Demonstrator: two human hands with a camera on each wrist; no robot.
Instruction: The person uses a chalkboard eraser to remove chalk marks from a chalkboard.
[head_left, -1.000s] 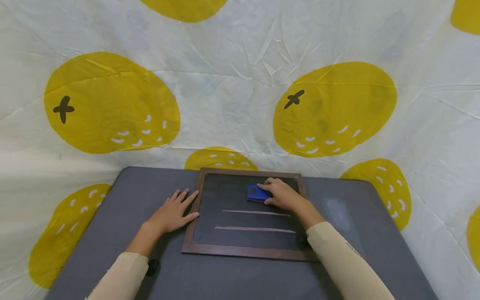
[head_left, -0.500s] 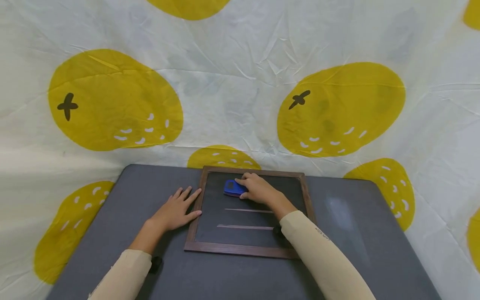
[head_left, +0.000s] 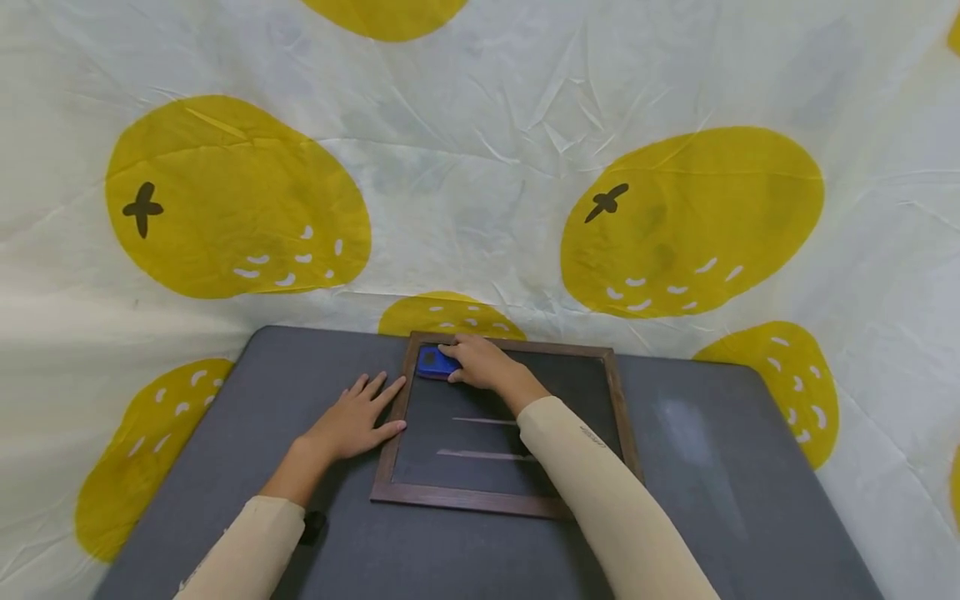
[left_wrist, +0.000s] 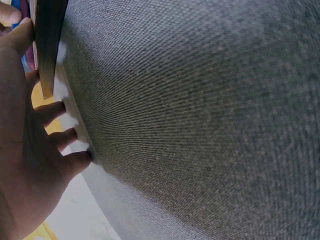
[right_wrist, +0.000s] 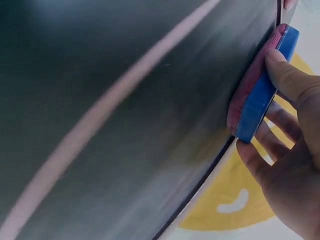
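So the blue eraser (head_left: 432, 362) is on the chalkboard (head_left: 573, 383), tucked into its far left corner right by the wooden frame (head_left: 465, 498). The right hand (head_left: 483, 362) has it pinched by its right end, thumb on one side and fingers on the other, and the right wrist view shows the pink pad (right_wrist: 252, 80) against the board. Left hand (head_left: 352, 423) is just off the board's left edge, fingers spread pretty wide and gripping nothing; thumb and index touch the frame, and the other fingertips are down on the grey table (head_left: 750, 500) beside it. Two pale chalk lines (head_left: 476, 455) run across the nearer half of the board. What gets in the way is the right sleeve (head_left: 607, 492): it cuts diagonally over the board's near right part, hiding the right ends of both lines plus the near right corner. To the right of the board there's a whitish smudge (head_left: 686, 425) on the table. Left sleeve (head_left: 251, 546) sits to the near left of the board, with a small black thing (head_left: 313, 527) at the cuff, can't tell what. Behind the board hangs a creased white cloth (head_left: 465, 183) with big yellow fruit shapes on it.
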